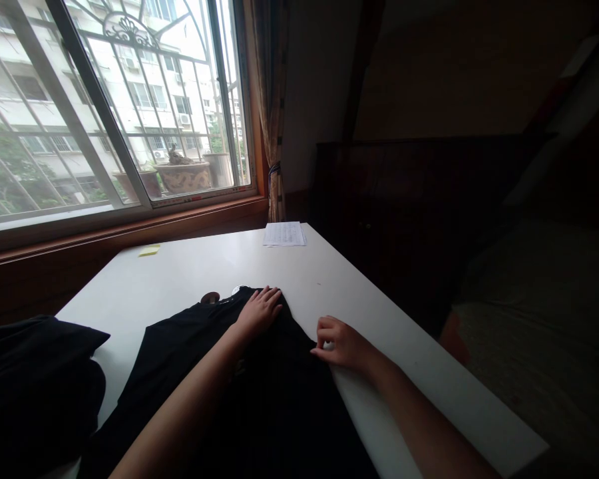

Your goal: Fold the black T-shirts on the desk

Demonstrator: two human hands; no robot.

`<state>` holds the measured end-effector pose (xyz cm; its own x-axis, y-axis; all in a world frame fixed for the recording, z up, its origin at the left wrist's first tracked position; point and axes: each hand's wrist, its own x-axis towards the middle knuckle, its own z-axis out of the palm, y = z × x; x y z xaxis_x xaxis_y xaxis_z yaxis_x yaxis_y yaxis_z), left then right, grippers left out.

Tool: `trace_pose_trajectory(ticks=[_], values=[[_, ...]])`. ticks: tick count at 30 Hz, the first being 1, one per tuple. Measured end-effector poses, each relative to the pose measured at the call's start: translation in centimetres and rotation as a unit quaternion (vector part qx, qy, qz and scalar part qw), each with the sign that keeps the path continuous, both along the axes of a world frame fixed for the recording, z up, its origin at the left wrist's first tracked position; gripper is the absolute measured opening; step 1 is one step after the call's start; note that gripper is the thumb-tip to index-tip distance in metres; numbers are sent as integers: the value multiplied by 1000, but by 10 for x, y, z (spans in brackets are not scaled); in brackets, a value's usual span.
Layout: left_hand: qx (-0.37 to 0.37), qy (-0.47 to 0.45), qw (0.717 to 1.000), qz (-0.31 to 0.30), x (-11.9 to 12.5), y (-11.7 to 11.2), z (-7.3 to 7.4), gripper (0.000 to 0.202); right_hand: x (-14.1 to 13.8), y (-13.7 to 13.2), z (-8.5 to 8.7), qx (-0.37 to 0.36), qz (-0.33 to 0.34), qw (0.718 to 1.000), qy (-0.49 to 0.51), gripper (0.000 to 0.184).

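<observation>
A black shirt (279,412) is closest, laid out on a white table (214,263). It fills the bottom middle of the frame, and its neck end points up toward the middle. The left hand (260,311) lies on the shirt's top corner, near the middle of the frame, with its palm down and its fingers a little spread. The right hand (343,342) is just to the right of it. Its fingers are curled, and its thumb and pointing finger pinch the shirt's right edge.

By the neck are a brown round thing (210,299) and a small white round thing (237,290). I cannot tell what they are. A pile of black cloth (34,392) sits at the lower left. Farther up the table, a yellow sticky note (150,250) lies on the left, and some sheets of paper (284,234) with marks on them lie near the far corner.

A window with a dark frame fills the upper left. Through it you can see metal bars, a big plant pot (184,177) and pale buildings. A tied curtain (275,120) hangs beside it.
</observation>
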<state>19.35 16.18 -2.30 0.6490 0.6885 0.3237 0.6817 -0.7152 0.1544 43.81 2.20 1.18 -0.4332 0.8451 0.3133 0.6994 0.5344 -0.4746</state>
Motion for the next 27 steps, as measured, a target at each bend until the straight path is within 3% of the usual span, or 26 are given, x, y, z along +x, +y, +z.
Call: trace_pose_trajectory(ticks=[6,12,19,23,27], values=[[-23,54,997,46,-4,9,-2,51,-3,-3,1,-11,6,1000,-5,26],[-26,65,994,89,8,16,-6,56,-9,-1,1,53,20,998,20,13],[-21,39,994,98,12,20,-10,54,-24,-1,-11,16,60,997,-49,56],[-20,10,994,107,15,26,-12,49,-30,-7,-7,-42,51,994,-87,63],[-16,-34,991,129,18,32,-12,44,-28,-9,3,-43,75,993,-82,58]])
